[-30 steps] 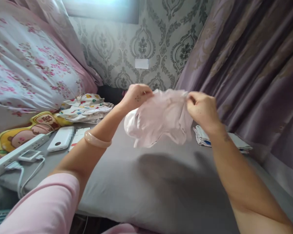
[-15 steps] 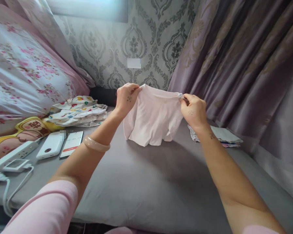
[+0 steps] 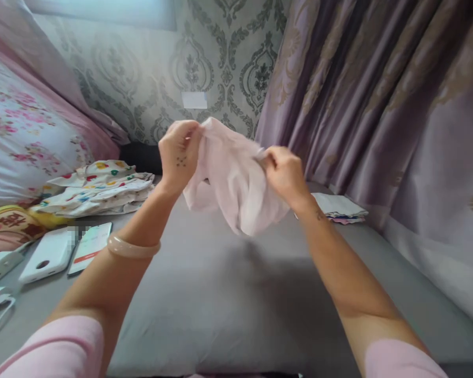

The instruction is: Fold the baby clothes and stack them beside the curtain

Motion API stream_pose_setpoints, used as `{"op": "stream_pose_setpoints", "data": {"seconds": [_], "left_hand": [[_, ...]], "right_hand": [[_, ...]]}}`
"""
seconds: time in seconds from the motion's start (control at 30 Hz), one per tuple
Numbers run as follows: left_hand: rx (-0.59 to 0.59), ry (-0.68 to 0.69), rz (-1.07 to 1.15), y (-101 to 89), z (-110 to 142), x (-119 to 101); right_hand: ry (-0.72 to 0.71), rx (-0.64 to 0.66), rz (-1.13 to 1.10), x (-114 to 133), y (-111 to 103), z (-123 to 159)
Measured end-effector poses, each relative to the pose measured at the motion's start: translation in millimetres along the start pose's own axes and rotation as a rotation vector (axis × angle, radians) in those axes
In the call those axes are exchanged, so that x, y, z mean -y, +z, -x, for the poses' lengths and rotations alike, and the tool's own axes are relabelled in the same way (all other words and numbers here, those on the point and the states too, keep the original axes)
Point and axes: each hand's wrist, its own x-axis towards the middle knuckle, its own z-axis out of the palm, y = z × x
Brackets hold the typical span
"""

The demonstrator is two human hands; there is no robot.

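Observation:
A small pale pink long-sleeved top (image 3: 236,178) hangs in the air over the grey bed surface (image 3: 189,299), its lower part swinging and blurred. My left hand (image 3: 180,156) pinches one upper corner of it, with a bracelet on that wrist. The other upper corner is gripped in the fingers of my right hand (image 3: 286,173), lower than the left. Folds hide the garment's full shape, and a shadow falls beneath it.
Left lie crumpled patterned clothes (image 3: 98,189), a white power bank (image 3: 49,254), a phone (image 3: 90,247), a power strip (image 3: 2,265) and a yellow cushion (image 3: 13,226). Folded clothes (image 3: 341,206) sit at right, near the purple curtain (image 3: 339,94).
The pink top has gone from hanging fairly flat to swinging, twisted and bunched. Both hands have shifted left in the picture and the camera view has turned right.

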Motion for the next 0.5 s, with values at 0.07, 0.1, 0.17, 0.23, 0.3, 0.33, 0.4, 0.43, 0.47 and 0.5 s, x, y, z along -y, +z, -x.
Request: {"op": "stream_pose_setpoints", "data": {"seconds": [0.07, 0.1, 0.17, 0.23, 0.3, 0.33, 0.4, 0.43, 0.47, 0.5], "left_hand": [[-0.023, 0.009, -0.033, 1.3, -1, 0], [-0.077, -0.004, -0.058, 1.9, 0, 0], [-0.202, -0.046, -0.103, 2.3, 2, 1], [-0.264, -0.066, -0.142, 1.9, 4, 2], [-0.229, -0.047, -0.174, 1.6, 6, 4], [-0.201, -0.030, -0.185, 1.8, 7, 4], [-0.152, 0.004, -0.194, 2.9, 10, 6], [-0.130, 0.016, -0.192, 3.6, 11, 7], [-0.117, 0.024, -0.187, 4.1, 13, 9], [-0.116, 0.023, -0.181, 4.5, 14, 10]], "right_hand": [[0.005, 0.034, 0.014, 2, 6, 3], [0.030, 0.012, 0.022, 3, 7, 3], [0.085, -0.064, 0.028, 2, 8, 3], [0.100, -0.095, 0.006, -1, 9, 3], [0.087, -0.091, -0.024, -5, 12, 4], [0.078, -0.088, -0.036, -7, 14, 5], [0.068, -0.082, -0.044, -10, 18, 8], [0.069, -0.078, -0.043, -11, 20, 10], [0.075, -0.075, -0.039, -12, 21, 11], [0.083, -0.073, -0.033, -12, 22, 12]]}}
